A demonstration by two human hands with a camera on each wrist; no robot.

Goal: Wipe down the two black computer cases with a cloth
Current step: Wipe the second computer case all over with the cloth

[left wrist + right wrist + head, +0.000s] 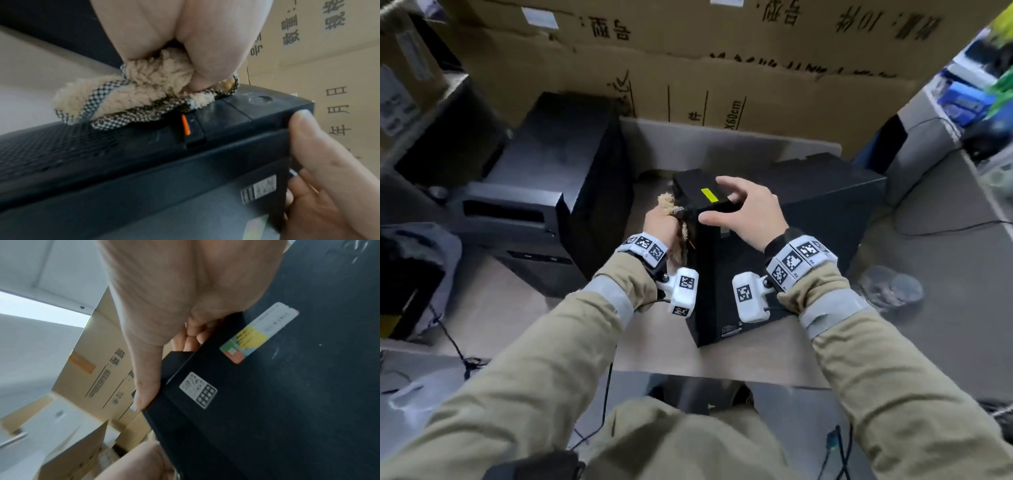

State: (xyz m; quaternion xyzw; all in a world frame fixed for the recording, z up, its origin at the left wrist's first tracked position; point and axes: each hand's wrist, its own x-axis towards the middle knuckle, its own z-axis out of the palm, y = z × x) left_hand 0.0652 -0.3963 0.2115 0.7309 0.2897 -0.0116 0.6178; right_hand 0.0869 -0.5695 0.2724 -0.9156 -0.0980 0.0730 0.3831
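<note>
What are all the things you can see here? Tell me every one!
case: one, black, upright mid-table, yellow sticker on top
second case: one, black, right behind the first
cloth: one, beige fleece with checked edging, on the case's front
table: one, tan, under the cases
printer: one, black, left
boxes: several, brown cardboard, stacked behind
cables: a few, black, right and below
left hand: grips the cloth
right hand: holds the case's top end

fluffy cream cloth with black-and-white checked edging (131, 95), at nine o'clock of the matte black computer case (717, 274) bearing a yellow sticker (709, 195).
</note>
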